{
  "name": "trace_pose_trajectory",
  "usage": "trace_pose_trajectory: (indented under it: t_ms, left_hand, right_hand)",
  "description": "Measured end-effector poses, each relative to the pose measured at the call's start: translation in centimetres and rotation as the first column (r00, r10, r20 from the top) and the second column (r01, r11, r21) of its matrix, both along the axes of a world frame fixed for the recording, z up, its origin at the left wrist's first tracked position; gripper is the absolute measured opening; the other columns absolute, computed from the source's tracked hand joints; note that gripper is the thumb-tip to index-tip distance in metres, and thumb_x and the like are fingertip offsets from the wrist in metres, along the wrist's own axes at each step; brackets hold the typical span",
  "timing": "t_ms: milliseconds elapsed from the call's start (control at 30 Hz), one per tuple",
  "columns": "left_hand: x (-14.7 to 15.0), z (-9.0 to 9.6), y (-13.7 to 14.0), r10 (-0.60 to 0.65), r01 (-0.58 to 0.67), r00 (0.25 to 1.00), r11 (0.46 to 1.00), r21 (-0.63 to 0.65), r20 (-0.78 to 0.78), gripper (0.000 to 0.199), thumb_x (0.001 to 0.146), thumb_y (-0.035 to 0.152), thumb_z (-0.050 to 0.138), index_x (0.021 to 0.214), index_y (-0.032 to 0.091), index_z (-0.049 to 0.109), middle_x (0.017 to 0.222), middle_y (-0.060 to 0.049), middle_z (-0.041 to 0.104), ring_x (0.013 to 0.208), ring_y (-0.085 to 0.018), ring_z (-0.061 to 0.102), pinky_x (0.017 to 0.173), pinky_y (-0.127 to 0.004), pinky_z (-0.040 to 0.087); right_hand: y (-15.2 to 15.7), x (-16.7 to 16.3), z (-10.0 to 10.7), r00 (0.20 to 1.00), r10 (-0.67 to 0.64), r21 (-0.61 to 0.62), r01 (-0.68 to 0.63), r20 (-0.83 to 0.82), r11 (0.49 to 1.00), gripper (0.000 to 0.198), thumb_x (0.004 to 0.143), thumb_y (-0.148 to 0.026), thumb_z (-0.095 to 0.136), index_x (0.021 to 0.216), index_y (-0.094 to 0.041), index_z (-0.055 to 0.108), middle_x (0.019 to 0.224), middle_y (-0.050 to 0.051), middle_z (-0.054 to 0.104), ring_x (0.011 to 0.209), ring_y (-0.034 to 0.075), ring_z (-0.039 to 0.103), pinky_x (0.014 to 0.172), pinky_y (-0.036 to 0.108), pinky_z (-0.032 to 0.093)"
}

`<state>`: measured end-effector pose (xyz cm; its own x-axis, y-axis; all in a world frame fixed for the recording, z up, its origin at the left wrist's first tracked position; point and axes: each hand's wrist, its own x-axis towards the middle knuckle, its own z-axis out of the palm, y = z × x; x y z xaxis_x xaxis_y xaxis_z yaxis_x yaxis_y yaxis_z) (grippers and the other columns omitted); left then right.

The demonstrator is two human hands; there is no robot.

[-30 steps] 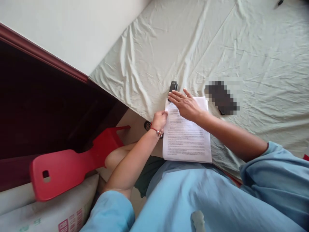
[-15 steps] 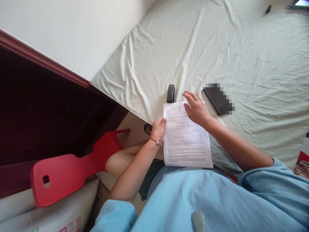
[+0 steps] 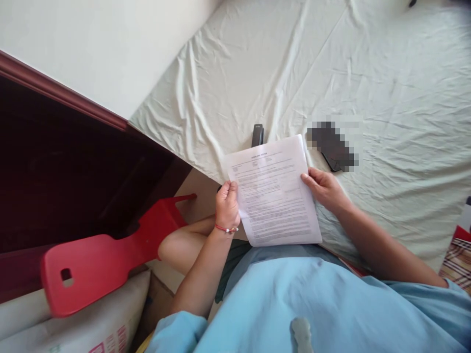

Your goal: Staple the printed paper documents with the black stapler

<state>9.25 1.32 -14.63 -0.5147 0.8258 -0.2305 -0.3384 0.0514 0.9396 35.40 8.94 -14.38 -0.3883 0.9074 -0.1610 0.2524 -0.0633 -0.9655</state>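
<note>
Printed white paper sheets (image 3: 274,191), dense with small black text, sat at the centre of the frame, held between both hands above the near edge of the pale green wrinkled bedsheet (image 3: 368,73). Paper like this was judged light, thin and floppy: it would sag if gripped at one corner only, crease easily, and slide sheet on sheet, so the two side edges looked like the sensible places to hold. Whether it was one sheet or several could not be told.

The left hand (image 3: 227,202), with a red cord bracelet (image 3: 225,228) at the wrist, was curled closed on the left edge, thumb on top. The right hand (image 3: 324,189) pinched the right edge, thumb on the printed face and fingers hidden beneath. Both forearms angled in from the lower frame, light blue sleeves pushed up.

Just above the paper's top edge lay a small black stapler (image 3: 257,135); to its right, a dark flat phone (image 3: 333,149). A red plastic chair (image 3: 106,255) stood at lower left.
</note>
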Motion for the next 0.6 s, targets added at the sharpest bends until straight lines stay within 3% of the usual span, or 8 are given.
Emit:
trace_pose_trajectory:
  t_ms: [67,167,333,433,600]
  left_hand:
    - [-0.1,0.2,0.5,0.038,-0.038,0.999,0.999,-0.001,0.010,0.043,0.069,0.050,0.088,0.089,0.017,0.071,0.093,-0.004,0.076,0.088,-0.018,0.072,0.090,-0.032,0.056]
    - [0.1,0.3,0.5,0.034,-0.034,0.998,0.999,-0.001,0.052,0.038,0.073,0.047,0.086,0.092,0.017,0.071,0.100,-0.005,0.076,0.100,-0.020,0.072,0.099,-0.035,0.053]
    - [1.2,0.1,-1.0,-0.200,0.217,0.965,0.972,-0.089,0.170,0.045,0.079,0.047,0.082,0.109,0.015,0.075,0.116,-0.013,0.074,0.122,-0.030,0.065,0.110,-0.044,0.048]
    - [1.7,-0.3,-1.7,-0.291,0.319,0.939,0.936,-0.147,0.182,0.048,0.077,0.047,0.084,0.110,0.012,0.076,0.114,-0.015,0.075,0.121,-0.033,0.066,0.108,-0.046,0.050]
    - [1.4,-0.3,-1.8,-0.232,0.245,0.969,0.951,-0.189,0.085,0.046,0.073,0.047,0.086,0.100,0.011,0.078,0.103,-0.014,0.077,0.105,-0.033,0.072,0.096,-0.045,0.058]
  right_hand:
    - [0.3,-0.6,0.0,0.999,-0.024,0.002,0.024,-0.025,1.000,0.043,0.092,-0.064,0.056,0.091,-0.023,0.068,0.068,0.002,0.064,0.066,0.022,0.061,0.054,0.031,0.046]
    - [0.8,-1.2,-0.4,0.994,-0.093,0.001,0.093,-0.065,0.996,0.043,0.091,-0.064,0.058,0.084,-0.023,0.065,0.068,0.002,0.061,0.065,0.020,0.057,0.053,0.030,0.043]
    - [1.2,-1.2,-1.6,0.972,-0.175,-0.038,0.171,-0.159,0.984,0.038,0.092,-0.059,0.059,0.083,-0.022,0.061,0.074,0.001,0.060,0.063,0.015,0.052,0.055,0.028,0.042]
    - [1.2,-1.0,-2.1,0.967,-0.187,-0.052,0.181,-0.172,0.982,0.037,0.093,-0.057,0.058,0.083,-0.022,0.060,0.074,0.001,0.058,0.063,0.015,0.050,0.057,0.028,0.042]
    - [1.1,-1.1,-2.2,0.968,-0.228,0.032,0.232,-0.108,0.972,0.033,0.096,-0.054,0.055,0.088,-0.023,0.060,0.077,0.000,0.056,0.067,0.015,0.047,0.058,0.027,0.038]
